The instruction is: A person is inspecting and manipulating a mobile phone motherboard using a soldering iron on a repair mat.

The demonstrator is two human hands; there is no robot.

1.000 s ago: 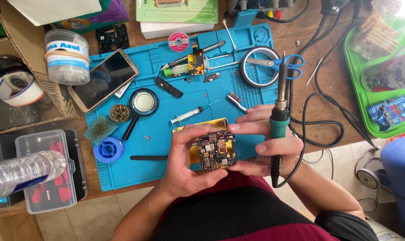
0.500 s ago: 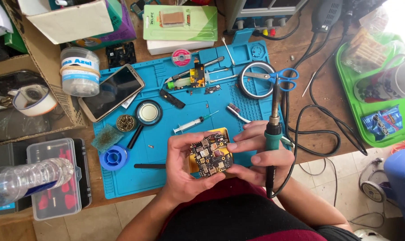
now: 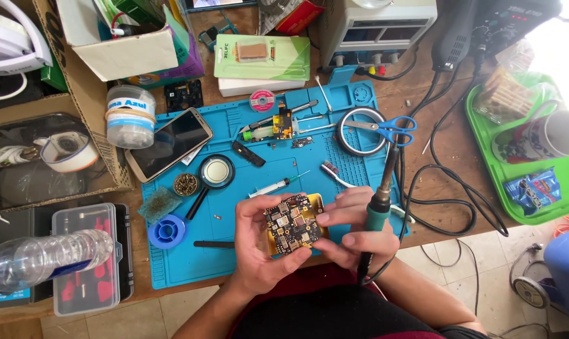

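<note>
the left hand and right hand pinch a circuit board between fingertips above the blue mat. the right fist also grips a soldering iron – tip at 12 o'clock, toward the scissors.

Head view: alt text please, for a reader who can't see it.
Both hands hold a small circuit board over a blue work mat; the right hand also grips a soldering iron, the left hand cradles the board's edge.

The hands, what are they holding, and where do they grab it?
Both hands, left hand and right hand, hold the small circuit board by its edges. The right hand also clasps the soldering iron around its green handle, tip pointing away.
</note>
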